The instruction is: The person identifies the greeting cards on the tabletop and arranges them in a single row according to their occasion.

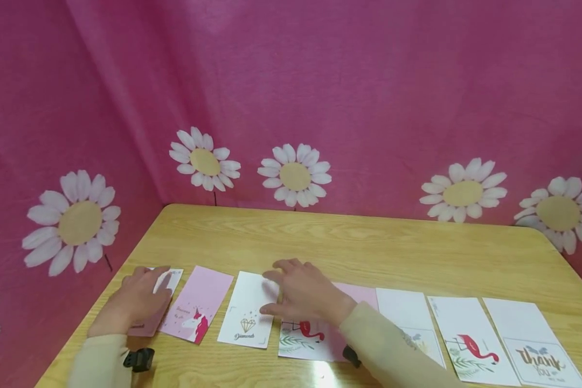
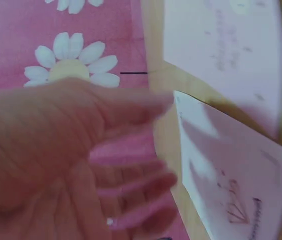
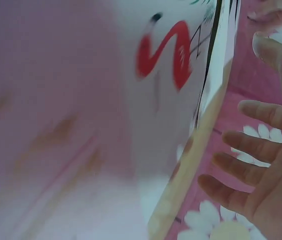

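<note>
Already a row of cards runs along the near edge of the wooden table [image 1: 349, 242], side by side and face up. From the person's left it holds a small card [image 1: 167, 280] mostly under the left hand [image 1: 138, 302], a pink unicorn card [image 1: 199, 310], a white diamond card [image 1: 249, 315], a flamingo card [image 1: 304, 337] lying partly on a pink card [image 1: 361, 295], then a white card [image 1: 407, 318] half hidden by the sleeve, a second flamingo card [image 1: 463, 337] and a thank-you card [image 1: 533, 345]. The left hand lies flat on the leftmost card with its fingers straight and loosely together; the left wrist view shows them extended, curled round nothing. The right hand [image 1: 305, 293] hovers over the gap between the diamond card and the flamingo card, palm down, fingers spread and relaxed, pinching nothing; the right wrist view confirms the splayed fingers beside the flamingo card's edge. Judging from the layout, the laying-out looks largely done: most cards sit in an orderly line. What seems left is tidying the middle, where the flamingo card overlaps the pink one, and perhaps squaring the leftmost card. Whether the right fingertips touch the diamond card I cannot tell.
</note>
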Action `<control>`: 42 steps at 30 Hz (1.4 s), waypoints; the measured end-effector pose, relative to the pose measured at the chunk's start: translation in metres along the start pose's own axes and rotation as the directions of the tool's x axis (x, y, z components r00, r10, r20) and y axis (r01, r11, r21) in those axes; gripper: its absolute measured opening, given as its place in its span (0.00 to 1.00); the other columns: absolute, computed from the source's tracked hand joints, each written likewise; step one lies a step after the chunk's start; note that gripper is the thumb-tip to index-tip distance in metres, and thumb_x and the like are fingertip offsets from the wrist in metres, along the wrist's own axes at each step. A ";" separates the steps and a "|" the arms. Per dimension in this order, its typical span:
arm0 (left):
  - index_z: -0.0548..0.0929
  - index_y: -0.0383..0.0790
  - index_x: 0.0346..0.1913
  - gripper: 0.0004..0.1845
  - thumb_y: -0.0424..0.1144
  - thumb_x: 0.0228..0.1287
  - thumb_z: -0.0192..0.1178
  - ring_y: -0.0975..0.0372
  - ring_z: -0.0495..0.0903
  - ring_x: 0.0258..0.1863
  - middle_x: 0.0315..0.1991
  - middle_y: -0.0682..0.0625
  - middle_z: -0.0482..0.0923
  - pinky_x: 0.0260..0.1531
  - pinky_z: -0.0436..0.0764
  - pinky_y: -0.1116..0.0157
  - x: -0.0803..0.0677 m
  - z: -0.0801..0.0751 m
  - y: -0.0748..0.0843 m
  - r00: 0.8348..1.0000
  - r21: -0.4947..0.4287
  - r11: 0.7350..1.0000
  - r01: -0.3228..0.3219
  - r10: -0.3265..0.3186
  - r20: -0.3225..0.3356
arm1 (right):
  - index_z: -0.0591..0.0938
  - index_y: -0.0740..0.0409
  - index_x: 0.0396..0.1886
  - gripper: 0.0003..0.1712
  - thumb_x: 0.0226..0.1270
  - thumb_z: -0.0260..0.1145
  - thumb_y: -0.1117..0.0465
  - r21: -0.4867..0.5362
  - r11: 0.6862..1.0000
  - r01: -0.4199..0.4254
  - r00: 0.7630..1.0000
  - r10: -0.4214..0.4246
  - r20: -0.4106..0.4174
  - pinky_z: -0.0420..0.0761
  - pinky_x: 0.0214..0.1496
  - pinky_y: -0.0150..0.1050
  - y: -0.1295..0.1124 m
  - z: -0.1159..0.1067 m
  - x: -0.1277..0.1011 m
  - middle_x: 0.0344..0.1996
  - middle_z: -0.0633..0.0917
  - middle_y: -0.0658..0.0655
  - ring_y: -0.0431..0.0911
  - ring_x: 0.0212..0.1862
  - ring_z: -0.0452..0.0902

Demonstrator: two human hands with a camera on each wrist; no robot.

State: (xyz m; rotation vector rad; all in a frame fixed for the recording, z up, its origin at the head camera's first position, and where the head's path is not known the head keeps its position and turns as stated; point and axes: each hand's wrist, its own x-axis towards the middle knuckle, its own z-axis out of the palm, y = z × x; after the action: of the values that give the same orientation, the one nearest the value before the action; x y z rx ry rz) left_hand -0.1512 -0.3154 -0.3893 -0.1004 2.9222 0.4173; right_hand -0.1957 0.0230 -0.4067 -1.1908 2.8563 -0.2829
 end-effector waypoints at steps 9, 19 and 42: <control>0.68 0.48 0.76 0.52 0.44 0.43 0.81 0.28 0.57 0.69 0.75 0.27 0.54 0.57 0.70 0.25 0.026 -0.005 0.018 0.979 -0.030 0.988 -0.151 0.153 0.132 | 0.76 0.45 0.71 0.39 0.69 0.60 0.29 0.004 1.000 0.031 0.999 -0.031 0.015 0.79 0.66 0.52 -0.025 0.008 0.041 0.67 0.79 0.53 0.50 0.67 0.76; 0.73 0.50 0.71 0.48 0.51 0.42 0.81 0.29 0.58 0.68 0.75 0.27 0.54 0.62 0.61 0.25 0.038 0.001 0.018 0.981 0.015 0.988 -0.152 0.149 0.122 | 0.82 0.48 0.63 0.36 0.68 0.62 0.30 0.021 0.999 -0.025 0.999 0.026 -0.031 0.83 0.60 0.48 -0.038 0.021 0.077 0.62 0.83 0.53 0.49 0.61 0.80; 0.82 0.38 0.52 0.26 0.51 0.58 0.74 0.54 0.78 0.44 0.47 0.43 0.81 0.47 0.82 0.49 0.011 0.007 0.010 0.998 -0.073 0.995 -0.065 0.064 -0.022 | 0.86 0.53 0.49 0.20 0.65 0.73 0.45 0.069 0.996 -0.050 0.988 0.059 -0.146 0.83 0.46 0.40 -0.052 0.033 0.101 0.35 0.85 0.49 0.42 0.37 0.77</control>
State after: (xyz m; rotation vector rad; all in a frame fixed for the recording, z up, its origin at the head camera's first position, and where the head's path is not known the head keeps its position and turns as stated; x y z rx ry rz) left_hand -0.1618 -0.3045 -0.3955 -0.0203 2.9357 0.5370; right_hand -0.2273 -0.0889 -0.4258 -1.1234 2.9729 -0.4779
